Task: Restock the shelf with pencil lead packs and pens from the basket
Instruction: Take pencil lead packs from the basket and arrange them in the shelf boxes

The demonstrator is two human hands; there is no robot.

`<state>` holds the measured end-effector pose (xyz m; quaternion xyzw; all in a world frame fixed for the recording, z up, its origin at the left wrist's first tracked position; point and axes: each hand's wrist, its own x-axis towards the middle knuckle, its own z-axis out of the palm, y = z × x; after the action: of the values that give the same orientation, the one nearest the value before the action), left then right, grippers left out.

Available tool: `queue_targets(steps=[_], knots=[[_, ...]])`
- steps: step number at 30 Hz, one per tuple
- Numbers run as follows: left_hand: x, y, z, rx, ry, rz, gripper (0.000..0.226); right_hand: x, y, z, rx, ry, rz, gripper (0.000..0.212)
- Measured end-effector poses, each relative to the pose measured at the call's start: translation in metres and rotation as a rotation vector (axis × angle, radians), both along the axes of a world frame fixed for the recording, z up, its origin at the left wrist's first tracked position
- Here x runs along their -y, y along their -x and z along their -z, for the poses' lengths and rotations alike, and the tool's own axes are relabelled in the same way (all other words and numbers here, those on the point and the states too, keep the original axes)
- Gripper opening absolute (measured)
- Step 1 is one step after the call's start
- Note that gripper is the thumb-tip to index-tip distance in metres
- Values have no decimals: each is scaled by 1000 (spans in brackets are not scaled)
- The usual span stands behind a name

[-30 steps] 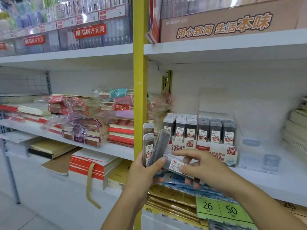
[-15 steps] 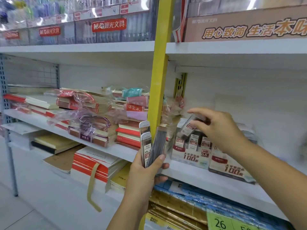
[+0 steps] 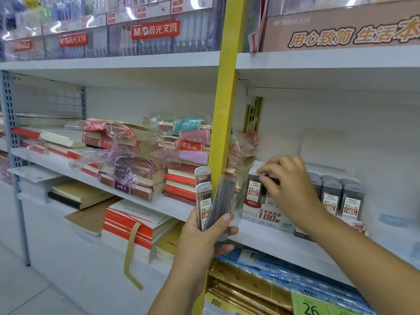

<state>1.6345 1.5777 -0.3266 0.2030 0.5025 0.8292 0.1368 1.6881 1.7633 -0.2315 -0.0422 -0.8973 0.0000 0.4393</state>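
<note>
My left hand (image 3: 204, 233) grips a fan of several slim pencil lead packs (image 3: 213, 198) upright in front of the yellow shelf post (image 3: 227, 105). My right hand (image 3: 288, 185) reaches into the white display box (image 3: 263, 214) on the shelf, its fingertips pinching a lead pack (image 3: 264, 178) in the box's left rows. More lead packs (image 3: 338, 196) labelled 0.7 stand in rows to the right of that hand. No basket or pens are in view.
Stacks of wrapped notebooks (image 3: 127, 155) fill the shelf left of the post. Lower shelves hold red-spined books (image 3: 134, 223) and gold and blue paper packs (image 3: 261, 283). A green price tag (image 3: 309, 305) reads 26. Pen bins (image 3: 109, 30) sit on the top shelf.
My right hand took one lead pack from the bundle in my left hand and carried it to the display box, where it now sits lower in the rows. The view shifted left.
</note>
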Motion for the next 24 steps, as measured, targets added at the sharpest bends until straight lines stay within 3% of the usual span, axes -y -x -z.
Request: queue_targets(steps=[3, 7, 10, 14, 17, 24], knots=[[0, -8, -3, -12, 2, 61, 53, 17, -26, 12, -148, 123, -146, 15], [-7, -28, -4, -32, 49, 183, 71, 43, -54, 34, 49, 748, -393, 18], [-14, -43, -1, -61, 111, 239, 63, 39, -66, 42, 98, 985, -421, 35], [-17, -54, 3, -78, 145, 323, 44, 27, -80, 41, 107, 1154, -484, 36], [-18, -56, 5, -86, 187, 333, 47, 23, -88, 42, 128, 1220, -552, 35], [-23, -56, 11, -80, 199, 284, 45, 15, -95, 50, 166, 1158, -512, 25]])
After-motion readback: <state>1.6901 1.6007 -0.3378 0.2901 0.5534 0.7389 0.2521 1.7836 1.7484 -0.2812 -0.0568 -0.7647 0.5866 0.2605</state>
